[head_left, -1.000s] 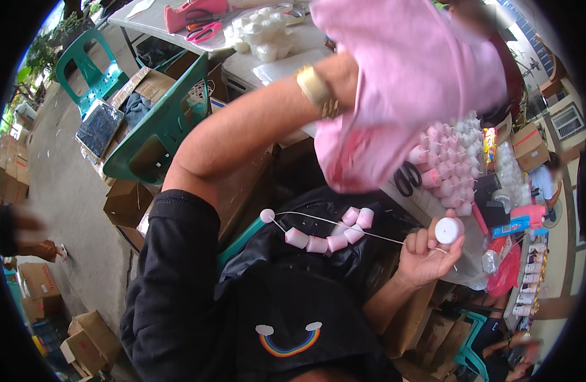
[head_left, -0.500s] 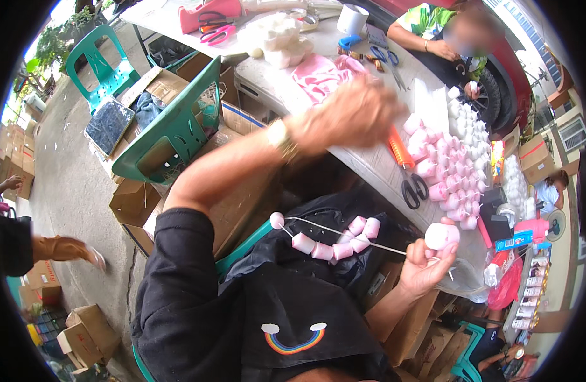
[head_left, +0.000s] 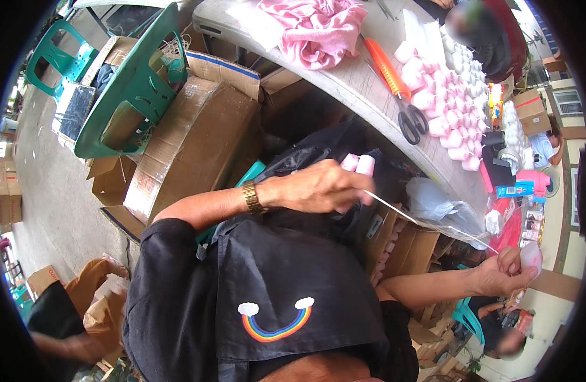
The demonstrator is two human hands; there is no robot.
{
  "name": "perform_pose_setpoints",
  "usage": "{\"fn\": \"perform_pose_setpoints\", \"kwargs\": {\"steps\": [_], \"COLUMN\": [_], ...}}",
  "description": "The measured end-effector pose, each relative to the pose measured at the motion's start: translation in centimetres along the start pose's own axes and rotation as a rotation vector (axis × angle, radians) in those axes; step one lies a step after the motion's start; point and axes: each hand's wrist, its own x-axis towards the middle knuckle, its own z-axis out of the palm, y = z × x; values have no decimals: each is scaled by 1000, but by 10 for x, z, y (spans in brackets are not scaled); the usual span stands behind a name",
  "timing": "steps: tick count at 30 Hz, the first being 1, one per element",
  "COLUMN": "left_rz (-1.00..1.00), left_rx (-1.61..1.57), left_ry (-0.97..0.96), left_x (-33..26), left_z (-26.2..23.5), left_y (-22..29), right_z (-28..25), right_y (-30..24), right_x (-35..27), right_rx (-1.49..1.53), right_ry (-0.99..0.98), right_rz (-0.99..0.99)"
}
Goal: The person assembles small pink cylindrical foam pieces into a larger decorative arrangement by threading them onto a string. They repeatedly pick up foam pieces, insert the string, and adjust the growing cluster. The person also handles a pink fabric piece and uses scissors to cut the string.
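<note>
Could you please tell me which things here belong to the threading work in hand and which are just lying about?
In hand:
left hand on the pink pieces
thin string
right hand holding a pale pink piece

Lying about:
pink cloth
orange-handled scissors
cardboard boxes
green plastic chair

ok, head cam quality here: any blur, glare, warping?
Head view: strong fisheye, table edge bows, black vignette around the rim. Bright daylight washes out the pink cups. Left hand fairly sharp; right hand near the rim is softer. The string stays visible.
</note>
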Motion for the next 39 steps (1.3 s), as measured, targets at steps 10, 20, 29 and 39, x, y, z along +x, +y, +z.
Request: {"fn": "perform_pose_setpoints", "kwargs": {"steps": [10,20,29,39], "left_rz": [177,-77,-99,-17], "left_rx": [-10,-1162,-1469,-1570], "left_ry": [-262,249,522,474], "left_x": [16,8,4,-3], "left_z": [21,5,1,-6], "left_y": [23,-16,-39,-41], "right_z": [46,116,116,131], "right_y": [32,30,24,27], "right_x": [-77,-147,-136,-153], "right_rx": [27,-95,-113,-404], "right_ry": [-355,-968,-1011,-1043], "right_rz": [281,311,446,96]}}
